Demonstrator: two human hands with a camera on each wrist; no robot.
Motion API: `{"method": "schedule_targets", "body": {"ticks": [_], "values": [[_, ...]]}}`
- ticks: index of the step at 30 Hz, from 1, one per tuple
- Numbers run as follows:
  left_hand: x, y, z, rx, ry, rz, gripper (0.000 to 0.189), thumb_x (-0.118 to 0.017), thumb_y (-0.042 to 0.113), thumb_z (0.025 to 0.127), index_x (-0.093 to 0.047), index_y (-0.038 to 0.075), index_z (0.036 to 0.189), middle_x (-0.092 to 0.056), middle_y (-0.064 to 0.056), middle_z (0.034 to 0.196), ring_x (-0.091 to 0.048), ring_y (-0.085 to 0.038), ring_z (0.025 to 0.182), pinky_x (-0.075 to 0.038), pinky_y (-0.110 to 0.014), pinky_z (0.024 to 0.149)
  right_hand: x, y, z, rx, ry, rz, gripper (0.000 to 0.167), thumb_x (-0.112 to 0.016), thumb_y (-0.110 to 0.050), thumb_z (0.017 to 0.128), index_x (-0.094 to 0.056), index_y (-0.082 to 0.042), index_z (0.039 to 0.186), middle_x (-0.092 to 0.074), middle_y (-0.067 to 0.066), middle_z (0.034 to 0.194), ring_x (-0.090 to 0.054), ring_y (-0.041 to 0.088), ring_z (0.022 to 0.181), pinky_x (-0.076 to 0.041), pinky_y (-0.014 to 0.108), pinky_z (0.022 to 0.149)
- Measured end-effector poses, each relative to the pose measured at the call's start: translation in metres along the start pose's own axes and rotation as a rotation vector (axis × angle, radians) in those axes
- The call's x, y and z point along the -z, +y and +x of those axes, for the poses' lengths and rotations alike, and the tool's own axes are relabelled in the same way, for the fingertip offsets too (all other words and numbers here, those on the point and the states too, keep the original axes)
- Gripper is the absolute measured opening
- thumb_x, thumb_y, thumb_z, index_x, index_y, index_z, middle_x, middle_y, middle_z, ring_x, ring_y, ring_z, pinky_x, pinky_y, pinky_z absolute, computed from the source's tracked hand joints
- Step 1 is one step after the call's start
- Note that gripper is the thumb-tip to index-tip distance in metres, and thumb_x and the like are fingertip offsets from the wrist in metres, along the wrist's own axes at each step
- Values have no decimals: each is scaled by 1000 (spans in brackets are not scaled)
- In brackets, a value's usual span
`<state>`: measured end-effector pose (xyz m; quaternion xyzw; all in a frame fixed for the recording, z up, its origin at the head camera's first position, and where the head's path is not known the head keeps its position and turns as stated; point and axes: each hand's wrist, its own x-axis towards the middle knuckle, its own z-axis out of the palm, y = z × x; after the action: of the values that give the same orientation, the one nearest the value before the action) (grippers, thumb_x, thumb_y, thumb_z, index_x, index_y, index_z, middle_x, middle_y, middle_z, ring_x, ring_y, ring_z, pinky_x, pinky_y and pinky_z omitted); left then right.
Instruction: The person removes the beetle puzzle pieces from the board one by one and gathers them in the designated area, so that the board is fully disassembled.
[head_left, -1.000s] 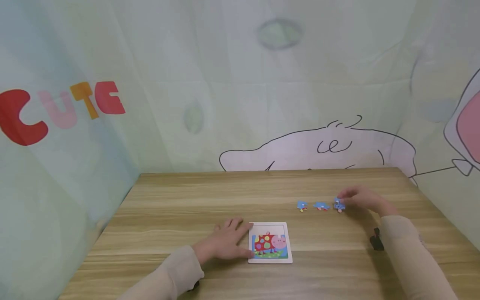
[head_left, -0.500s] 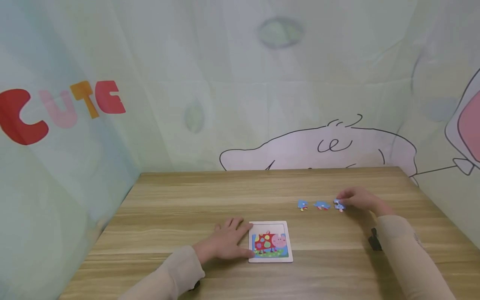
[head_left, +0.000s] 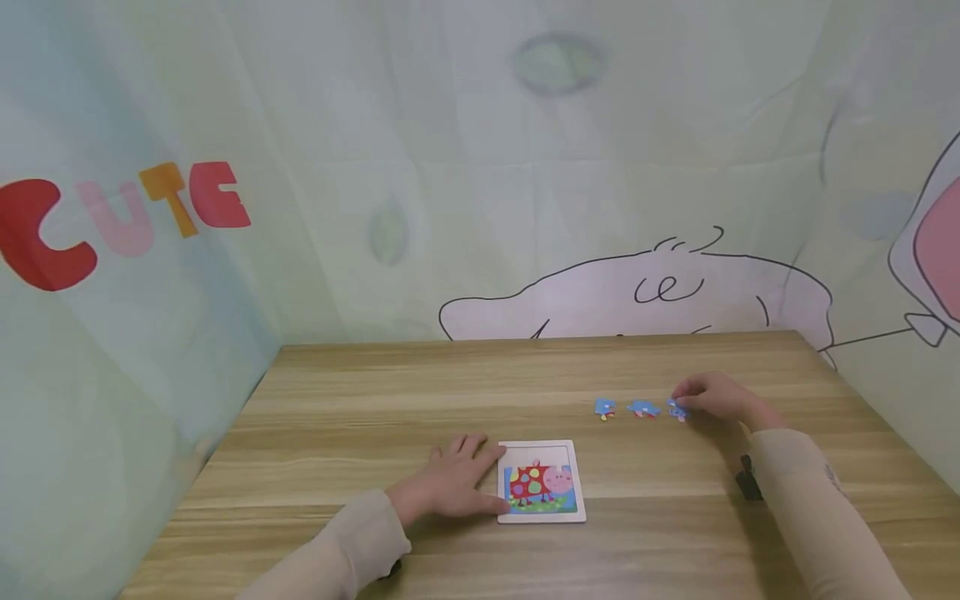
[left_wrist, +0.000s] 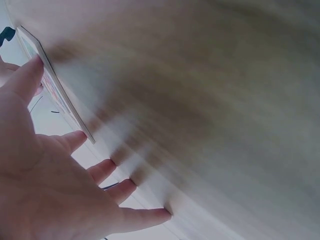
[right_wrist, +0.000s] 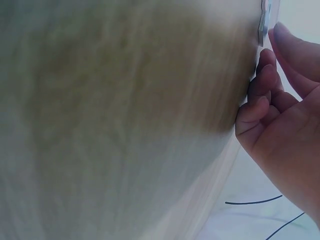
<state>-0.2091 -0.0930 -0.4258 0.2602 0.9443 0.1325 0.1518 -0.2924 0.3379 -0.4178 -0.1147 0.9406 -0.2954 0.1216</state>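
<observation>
My left hand (head_left: 452,480) is spread beside a small square puzzle board (head_left: 540,518), thumb and index finger touching its left edge. The white-framed board shows a pink pig and a red spotted body, with a pale strip along its top. In the left wrist view the splayed fingers meet the tabletop along the board's edge (left_wrist: 67,97). At the right, my right hand (head_left: 716,397) pinches a blue puzzle piece (head_left: 678,412) low over the table. Its other fingers curl under in the right wrist view, where the piece (right_wrist: 263,27) is partly cut off.
Two more blue puzzle pieces, a middle one (head_left: 643,409) and a left one (head_left: 604,408), lie in a row left of the right hand. The wooden table (head_left: 360,392) ends at a printed cloth backdrop (head_left: 420,167). A black wrist-worn item (head_left: 748,479) shows by the right sleeve.
The right hand has shifted very slightly left and the blue piece at its fingertips has turned a little. The left hand and the board stay in place.
</observation>
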Motion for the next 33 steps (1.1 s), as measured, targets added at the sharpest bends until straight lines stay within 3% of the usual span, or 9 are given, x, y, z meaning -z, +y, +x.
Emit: {"method": "schedule_targets", "body": {"ticks": [10, 15, 26, 30, 33], "values": [[-1, -1, 0, 2, -7, 1, 81, -63, 60, 83, -40, 15, 147, -30, -17, 151, -25, -42, 138, -19, -74, 102, 1, -3, 1, -16, 10, 7, 34, -58, -18, 95, -59, 9, 115, -62, 24, 110, -57, 39, 104, -45, 54, 89], [-1, -1, -1, 3, -4, -3, 81, -63, 59, 83, -40, 15, 147, -30, -17, 151, -25, -42, 138, -19, -74, 102, 3, -16, 2, 23, 23, 5, 36, -56, -22, 97, -58, 5, 120, -61, 21, 112, -57, 39, 106, -46, 54, 88], [0, -1, -2, 0, -3, -11, 80, -63, 59, 83, -40, 15, 146, -30, -18, 151, -25, -41, 138, -18, -73, 103, -3, -66, 3, 154, 46, -64, 33, -59, -22, 96, -61, 0, 121, -64, 7, 105, -59, 25, 99, -48, 47, 86], [0, -1, -1, -3, -4, -11, 81, -63, 59, 83, -40, 15, 147, -30, -18, 151, -25, -41, 139, -19, -74, 102, -11, -87, 3, 196, 19, -50, 32, -61, -20, 95, -61, -1, 120, -63, 3, 100, -58, 19, 92, -48, 38, 80], [0, -1, -1, -4, -5, -4, 81, -63, 59, 83, -40, 15, 147, -31, -18, 151, -25, -41, 139, -19, -74, 102, -19, -101, 3, 231, -25, 11, 30, -62, -16, 94, -61, 0, 118, -62, 3, 95, -58, 20, 82, -50, 34, 69]]}}
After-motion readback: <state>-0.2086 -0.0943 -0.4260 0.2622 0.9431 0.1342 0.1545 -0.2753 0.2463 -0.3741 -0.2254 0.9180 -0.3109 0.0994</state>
